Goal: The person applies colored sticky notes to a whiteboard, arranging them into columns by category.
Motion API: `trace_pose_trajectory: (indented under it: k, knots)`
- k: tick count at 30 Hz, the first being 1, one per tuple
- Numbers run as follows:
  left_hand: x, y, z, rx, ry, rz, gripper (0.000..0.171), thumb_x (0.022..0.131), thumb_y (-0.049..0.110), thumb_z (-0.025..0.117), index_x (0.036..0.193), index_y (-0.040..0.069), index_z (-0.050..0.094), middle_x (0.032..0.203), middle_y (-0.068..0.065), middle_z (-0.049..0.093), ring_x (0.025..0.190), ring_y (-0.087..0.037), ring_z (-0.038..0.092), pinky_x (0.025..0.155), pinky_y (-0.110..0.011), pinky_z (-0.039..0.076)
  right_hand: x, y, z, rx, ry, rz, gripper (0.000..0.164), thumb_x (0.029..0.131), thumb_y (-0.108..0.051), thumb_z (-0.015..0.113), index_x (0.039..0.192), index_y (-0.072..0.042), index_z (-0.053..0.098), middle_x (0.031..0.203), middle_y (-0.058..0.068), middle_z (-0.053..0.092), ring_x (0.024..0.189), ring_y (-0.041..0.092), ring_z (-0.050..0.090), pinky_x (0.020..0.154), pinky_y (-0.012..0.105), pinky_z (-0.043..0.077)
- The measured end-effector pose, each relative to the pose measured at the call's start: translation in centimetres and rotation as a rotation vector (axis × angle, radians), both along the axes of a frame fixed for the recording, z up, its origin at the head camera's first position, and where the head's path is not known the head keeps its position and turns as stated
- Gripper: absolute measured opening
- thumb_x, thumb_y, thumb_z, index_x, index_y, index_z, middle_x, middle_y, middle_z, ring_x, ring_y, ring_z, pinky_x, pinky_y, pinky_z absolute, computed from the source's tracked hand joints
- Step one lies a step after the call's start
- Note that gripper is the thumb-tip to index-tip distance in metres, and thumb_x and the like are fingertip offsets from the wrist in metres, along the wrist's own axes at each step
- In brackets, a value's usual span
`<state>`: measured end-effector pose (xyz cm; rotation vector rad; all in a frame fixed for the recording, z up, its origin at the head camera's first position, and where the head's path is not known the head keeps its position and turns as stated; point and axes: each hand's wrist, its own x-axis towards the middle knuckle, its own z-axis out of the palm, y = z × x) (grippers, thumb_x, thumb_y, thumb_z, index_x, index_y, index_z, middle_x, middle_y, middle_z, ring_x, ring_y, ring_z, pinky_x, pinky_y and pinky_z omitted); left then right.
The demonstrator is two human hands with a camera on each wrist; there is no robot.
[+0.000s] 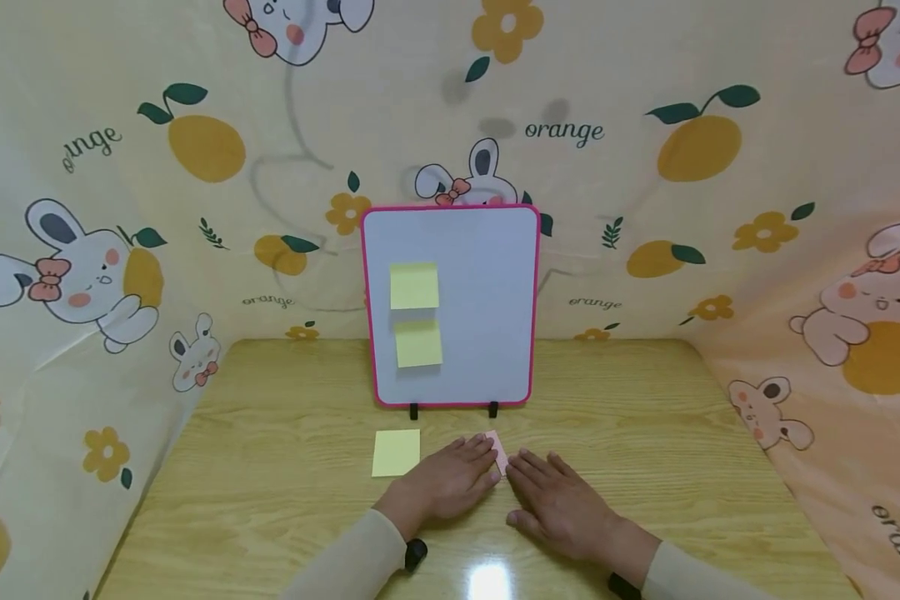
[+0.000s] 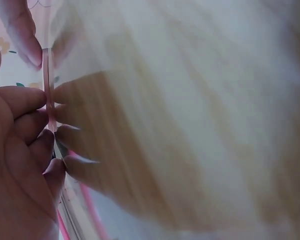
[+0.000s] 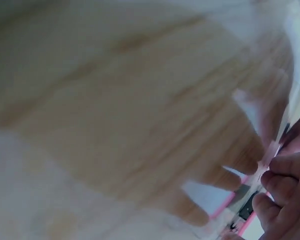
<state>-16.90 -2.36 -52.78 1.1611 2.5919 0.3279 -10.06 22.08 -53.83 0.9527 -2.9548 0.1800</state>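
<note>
On the table lies a small pink sticky note [image 1: 498, 454], partly covered by my left hand [image 1: 453, 482]. That hand lies palm down with its fingers extended over the note's left side. My right hand [image 1: 566, 507] is also palm down, its fingertips at the note's right edge. In the left wrist view the pink note [image 2: 46, 82] appears edge-on, a thin strip under the fingertips. A yellow sticky note [image 1: 396, 453] lies to the left of my left hand. Behind the hands stands a pink-framed whiteboard [image 1: 487, 300] bearing two yellow notes, an upper one [image 1: 414, 286] and a lower one [image 1: 418, 343].
Two black feet [image 1: 413, 411] hold the whiteboard upright on the wood-grain table [image 1: 270, 467]. A cream cloth [image 1: 607, 50] printed with rabbits and oranges hangs behind and along both sides. Glossy reflections of the hands blur the tabletop in both wrist views.
</note>
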Motion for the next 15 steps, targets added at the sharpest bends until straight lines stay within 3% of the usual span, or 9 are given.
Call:
trace_pose_trajectory:
  k: [5, 15]
  knots:
    - [-0.17, -0.16, -0.07, 0.006, 0.002, -0.001, 0.063, 0.115, 0.047, 0.021, 0.165, 0.011, 0.037, 0.173, -0.003, 0.030, 0.163, -0.018, 0.022, 0.134, -0.038, 0.021, 0.08, 0.66, 0.13, 0.004, -0.005, -0.046, 0.065, 0.110, -0.051, 0.050, 0.154, -0.003, 0.052, 0.160, 0.015, 0.052, 0.151, 0.036, 0.045, 0.121, 0.064, 0.039]
    - [-0.27, -0.18, -0.48, -0.009, 0.012, -0.001, 0.062, 0.115, 0.047, 0.021, 0.165, 0.014, 0.036, 0.174, -0.001, 0.029, 0.163, -0.017, 0.021, 0.134, -0.037, 0.021, 0.19, 0.40, 0.25, -0.015, -0.021, -0.016, 0.065, 0.110, -0.049, 0.049, 0.157, -0.003, 0.049, 0.162, 0.015, 0.049, 0.152, 0.037, 0.043, 0.120, 0.064, 0.040]
